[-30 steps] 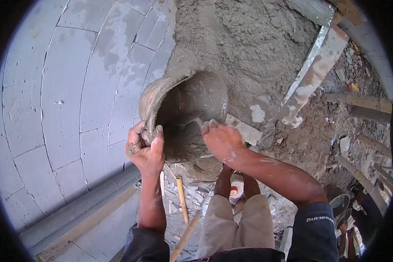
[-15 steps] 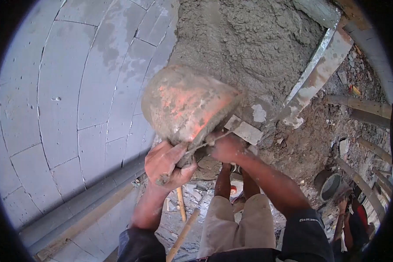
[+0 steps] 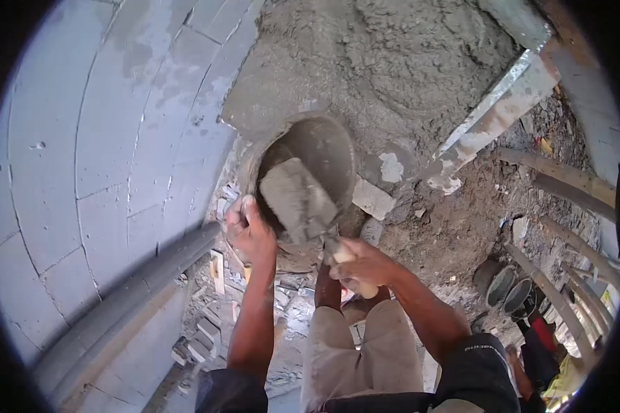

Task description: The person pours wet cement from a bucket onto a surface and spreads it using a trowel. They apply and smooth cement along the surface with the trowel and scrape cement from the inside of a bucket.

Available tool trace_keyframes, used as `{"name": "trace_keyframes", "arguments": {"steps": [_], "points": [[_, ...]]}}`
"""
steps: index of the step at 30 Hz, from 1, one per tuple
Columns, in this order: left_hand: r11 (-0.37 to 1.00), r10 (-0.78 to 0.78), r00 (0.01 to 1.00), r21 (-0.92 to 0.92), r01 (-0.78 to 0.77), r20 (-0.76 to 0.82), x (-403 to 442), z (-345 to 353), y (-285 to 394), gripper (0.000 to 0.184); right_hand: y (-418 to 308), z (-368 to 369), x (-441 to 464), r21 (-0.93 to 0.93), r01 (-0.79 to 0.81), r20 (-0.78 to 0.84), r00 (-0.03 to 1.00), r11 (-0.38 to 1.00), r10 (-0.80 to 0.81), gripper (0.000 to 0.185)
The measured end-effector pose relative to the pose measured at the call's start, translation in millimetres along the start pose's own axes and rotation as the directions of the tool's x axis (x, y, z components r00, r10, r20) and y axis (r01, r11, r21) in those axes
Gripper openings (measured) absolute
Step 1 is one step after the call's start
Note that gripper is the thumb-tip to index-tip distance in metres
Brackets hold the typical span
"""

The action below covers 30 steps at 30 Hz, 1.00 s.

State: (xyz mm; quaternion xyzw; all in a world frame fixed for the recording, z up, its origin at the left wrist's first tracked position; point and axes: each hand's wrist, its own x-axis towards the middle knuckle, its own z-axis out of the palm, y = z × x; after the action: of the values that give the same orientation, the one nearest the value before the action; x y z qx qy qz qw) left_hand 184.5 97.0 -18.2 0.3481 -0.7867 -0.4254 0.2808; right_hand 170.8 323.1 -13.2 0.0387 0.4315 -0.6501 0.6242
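Observation:
A mortar-smeared bucket [image 3: 332,141] is tilted, its round mouth facing me. My left hand [image 3: 251,226] grips its rim at the lower left. My right hand [image 3: 362,265] is wrapped round the pale handle of a trowel [image 3: 300,199]. The trowel's broad blade, coated in grey mortar, lies over the bucket's mouth, partly inside it. Beyond the bucket, wet grey mortar [image 3: 399,55] covers a surface beside the block wall.
The pale block wall [image 3: 117,138] rises on the left, with a pipe [image 3: 138,275] along its base. Right are a metal-edged board [image 3: 489,110], poles [image 3: 558,175], buckets [image 3: 517,296] and a co-worker's arm [image 3: 520,372]. Rubble lies below.
The bucket was turned over, showing its orange-stained outside, and now its mouth faces me again. The trowel blade has come into clear view at the mouth. The view has shifted slightly.

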Motion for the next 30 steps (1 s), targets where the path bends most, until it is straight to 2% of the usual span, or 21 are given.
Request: {"name": "trace_keyframes", "arguments": {"steps": [1,2,4,5,6,7,8,9,10,11,13,15,17,19,23,24,25,26,28,29,30], "points": [[0.998,-0.068,0.998,-0.012,0.068,0.007,-1,6,-20,0.018,14,-11,-4,0.115,-0.018,0.002,1.000,0.993,0.018,0.074],[0.996,-0.088,0.996,-0.001,0.088,0.000,2,9,-25,0.018,36,-26,-3,0.116,-0.041,0.008,0.999,0.992,0.041,0.074],[0.973,-0.227,0.974,0.034,0.227,-0.001,10,10,-32,0.018,83,-55,0,-0.175,0.096,-0.354,0.923,0.980,-0.154,0.061],[0.971,-0.234,0.972,0.050,0.235,-0.008,15,9,-40,0.018,74,-63,-3,-0.444,0.116,-0.368,0.880,0.888,-0.299,0.056],[0.960,-0.275,0.961,-0.053,0.274,-0.006,22,9,-47,0.020,60,-74,-1,-0.680,0.120,-0.332,0.829,0.723,-0.450,0.050],[0.940,-0.307,0.952,-0.158,0.304,0.001,30,7,-52,0.021,77,-93,10,-0.809,0.027,-0.374,0.746,0.587,-0.551,0.048],[0.940,-0.320,0.947,-0.113,0.321,0.030,39,-2,-56,0.020,104,-114,28,-0.893,-0.089,-0.387,0.650,0.440,-0.654,0.046],[0.944,-0.312,0.950,-0.098,0.314,0.030,47,-9,-61,0.020,124,-135,51,-0.902,-0.178,-0.419,0.579,0.393,-0.699,0.045],[0.942,-0.317,0.948,-0.106,0.320,0.037,51,-16,-68,0.018,133,-149,69,-0.895,-0.279,-0.445,0.504,0.348,-0.740,0.045],[0.938,-0.321,0.946,-0.120,0.324,0.045,55,-19,-70,0.017,126,-155,80,-0.891,-0.280,-0.454,0.499,0.358,-0.738,0.045],[0.935,-0.344,0.937,-0.067,0.348,0.062,65,-26,-54,0.018,104,-162,101,-0.760,-0.515,-0.649,0.559,0.396,-0.516,0.042],[0.875,-0.442,0.895,0.249,0.415,0.064,69,-31,-36,0.023,103,-164,109,-0.718,-0.537,-0.695,0.582,0.443,-0.422,0.040],[0.911,-0.290,0.928,0.364,0.194,0.233,64,-29,-21,0.023,116,-164,103,-0.655,-0.599,-0.746,0.611,0.461,-0.266,0.045],[0.938,-0.290,0.875,0.296,0.180,0.388,56,-42,-54,0.022,126,-152,88,-0.659,-0.598,-0.752,0.515,0.456,-0.412,0.044],[0.953,-0.295,0.809,0.099,0.285,0.508,9,-29,-31,0.028,125,-112,19,-0.452,-0.432,-0.889,0.289,0.780,-0.355,0.048],[0.925,-0.379,0.754,0.247,0.290,0.536,-2,-28,-21,0.034,141,-110,-1,-0.416,-0.425,-0.907,0.254,0.804,-0.335,0.047],[0.929,-0.368,0.723,0.198,0.312,0.584,-18,-22,-22,0.039,162,-111,-21,-0.371,-0.418,-0.928,0.210,0.829,-0.309,0.046],[0.904,-0.427,0.674,0.253,0.346,0.603,-35,-12,-13,0.040,182,-112,-40,-0.341,-0.420,-0.940,0.177,0.841,-0.293,0.046],[0.873,-0.485,0.582,0.322,0.366,0.653,-79,9,5,0.041,232,-105,-84,-0.377,-0.447,-0.903,-0.016,0.811,-0.429,0.041],[0.864,-0.487,0.530,0.293,0.410,0.695,-104,23,11,0.039,263,-97,-108,-0.335,-0.458,-0.914,-0.056,0.823,-0.403,0.041],[0.848,-0.486,0.480,0.263,0.459,0.730,-132,38,15,0.038,291,-91,-130,-0.202,-0.412,-0.963,-0.079,0.888,-0.256,0.048]]}}
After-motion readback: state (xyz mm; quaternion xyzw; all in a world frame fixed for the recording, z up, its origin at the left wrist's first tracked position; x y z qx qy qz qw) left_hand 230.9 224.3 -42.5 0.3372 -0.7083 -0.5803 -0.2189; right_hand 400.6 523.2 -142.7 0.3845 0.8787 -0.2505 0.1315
